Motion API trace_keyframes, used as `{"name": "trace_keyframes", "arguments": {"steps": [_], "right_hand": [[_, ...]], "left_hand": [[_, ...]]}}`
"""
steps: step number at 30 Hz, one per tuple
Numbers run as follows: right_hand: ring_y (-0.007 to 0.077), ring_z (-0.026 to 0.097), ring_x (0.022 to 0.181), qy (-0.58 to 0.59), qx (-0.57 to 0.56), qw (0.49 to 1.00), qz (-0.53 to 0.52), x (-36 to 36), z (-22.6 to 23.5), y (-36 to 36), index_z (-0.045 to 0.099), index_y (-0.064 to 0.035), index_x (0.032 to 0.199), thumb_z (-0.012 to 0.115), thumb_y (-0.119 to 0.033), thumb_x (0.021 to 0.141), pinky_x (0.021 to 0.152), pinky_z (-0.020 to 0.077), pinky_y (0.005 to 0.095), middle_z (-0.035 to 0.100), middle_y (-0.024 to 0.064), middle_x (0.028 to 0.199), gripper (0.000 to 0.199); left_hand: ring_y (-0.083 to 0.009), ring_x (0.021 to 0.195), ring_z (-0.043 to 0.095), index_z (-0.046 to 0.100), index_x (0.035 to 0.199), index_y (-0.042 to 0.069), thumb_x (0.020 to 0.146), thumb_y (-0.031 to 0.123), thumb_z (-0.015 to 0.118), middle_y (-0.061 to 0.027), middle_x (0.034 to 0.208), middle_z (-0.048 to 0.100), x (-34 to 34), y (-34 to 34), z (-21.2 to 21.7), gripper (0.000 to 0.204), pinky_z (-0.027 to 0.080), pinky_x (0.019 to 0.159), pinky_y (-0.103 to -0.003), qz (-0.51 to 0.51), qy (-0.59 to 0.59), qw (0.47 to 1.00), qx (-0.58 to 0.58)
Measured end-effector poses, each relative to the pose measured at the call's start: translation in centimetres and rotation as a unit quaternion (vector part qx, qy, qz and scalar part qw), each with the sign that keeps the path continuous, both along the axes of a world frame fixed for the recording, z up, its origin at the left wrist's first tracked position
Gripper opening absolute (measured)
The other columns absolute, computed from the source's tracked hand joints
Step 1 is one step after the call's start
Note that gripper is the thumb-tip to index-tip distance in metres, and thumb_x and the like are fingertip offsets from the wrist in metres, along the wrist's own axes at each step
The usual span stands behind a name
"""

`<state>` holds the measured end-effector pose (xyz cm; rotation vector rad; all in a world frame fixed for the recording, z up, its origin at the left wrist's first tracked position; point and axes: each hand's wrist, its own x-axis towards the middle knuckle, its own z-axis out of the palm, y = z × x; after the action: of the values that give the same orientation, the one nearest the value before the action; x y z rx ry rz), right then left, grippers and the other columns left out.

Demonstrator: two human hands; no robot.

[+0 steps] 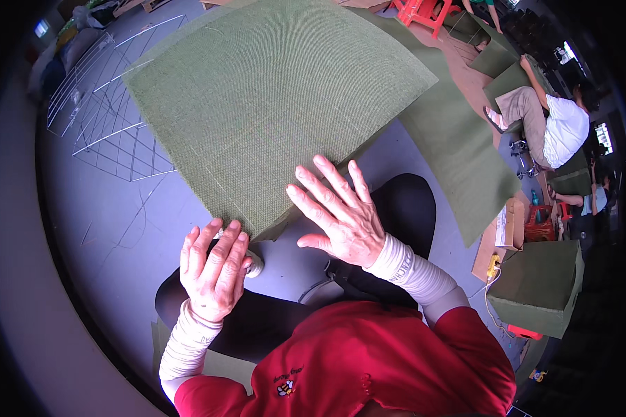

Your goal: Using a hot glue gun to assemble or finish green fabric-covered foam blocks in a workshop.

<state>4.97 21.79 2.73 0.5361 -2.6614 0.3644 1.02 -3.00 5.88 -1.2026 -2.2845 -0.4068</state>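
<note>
A large box-shaped piece covered in green woven fabric (278, 104) fills the space in front of me, one corner pointing at my lap. My left hand (215, 274) is at that near corner, its fingers bent and close together. Under those fingers, what they grip is hidden. A small pale round object (254, 265) shows beside the left hand, partly covered by it. My right hand (344, 219) has its fingers spread, palm down, by the near right edge of the box, with nothing in it.
Bare wire frames (118, 104) lie on the floor at the left. A flat green sheet (459, 153) stretches along the right. Farther right are a green covered box (535, 285), a cardboard box (511, 222), a cable (490, 299) and a seated co-worker (563, 128). A red stool (424, 12) stands behind.
</note>
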Motion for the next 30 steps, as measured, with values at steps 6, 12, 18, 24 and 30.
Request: {"name": "trace_keyframes", "arguments": {"steps": [6,12,18,24,30], "right_hand": [[0.0359,0.027,0.139,0.014,-0.035,0.999,-0.011,0.4,-0.1,-1.2,0.038,-0.0163,0.143,0.047,-0.057,0.087,0.110,0.0119,0.0613,0.033,0.0101,0.150,0.070],[0.0308,0.030,0.139,0.024,-0.005,0.999,0.032,1.2,0.1,-3.8,0.041,-0.0239,0.142,0.048,-0.056,0.086,0.110,0.0108,0.0619,0.033,0.0046,0.150,0.065],[0.0276,0.031,0.139,0.040,-0.038,0.997,0.052,2.1,-1.0,-5.6,0.041,-0.0216,0.141,0.060,-0.047,0.083,0.111,0.0105,0.0610,0.036,0.0023,0.149,0.067],[0.0257,0.031,0.139,0.047,-0.086,0.992,0.076,2.2,-1.6,-6.6,0.040,-0.0187,0.142,0.065,-0.043,0.080,0.114,0.0108,0.0554,0.036,0.0052,0.149,0.071],[0.0281,0.033,0.138,0.121,-0.101,0.987,-0.019,1.8,-0.5,-3.1,0.038,-0.0063,0.141,0.055,-0.047,0.087,0.113,0.0130,0.0551,0.036,0.0118,0.148,0.070]], "left_hand": [[-0.0327,0.104,0.061,0.064,0.111,0.001,0.083,0.018,0.066,-0.0123,0.109,0.067,-0.1,-0.4,-0.6,0.034,0.042,0.097,-0.048,-0.017,-0.001,1.000,0.023],[-0.0348,0.107,0.061,0.044,0.131,-0.005,0.083,0.012,0.068,-0.0164,0.108,0.068,-0.3,-0.7,-1.3,0.056,0.043,0.097,-0.046,-0.052,-0.047,0.990,0.121],[-0.0341,0.107,0.062,0.040,0.134,-0.004,0.083,0.006,0.066,-0.0162,0.108,0.067,-0.1,-0.3,-1.6,0.058,0.043,0.097,-0.046,-0.049,-0.057,0.989,0.131],[-0.0343,0.108,0.062,0.027,0.140,-0.005,0.083,-0.003,0.062,-0.0185,0.109,0.067,-0.2,-0.4,-1.6,0.067,0.039,0.101,-0.047,-0.046,-0.044,0.993,0.098],[-0.0351,0.110,0.061,0.028,0.140,-0.004,0.082,-0.004,0.062,-0.0179,0.111,0.066,0.0,-0.5,-1.3,0.066,0.036,0.104,-0.048,-0.044,-0.049,0.994,0.093]]}}
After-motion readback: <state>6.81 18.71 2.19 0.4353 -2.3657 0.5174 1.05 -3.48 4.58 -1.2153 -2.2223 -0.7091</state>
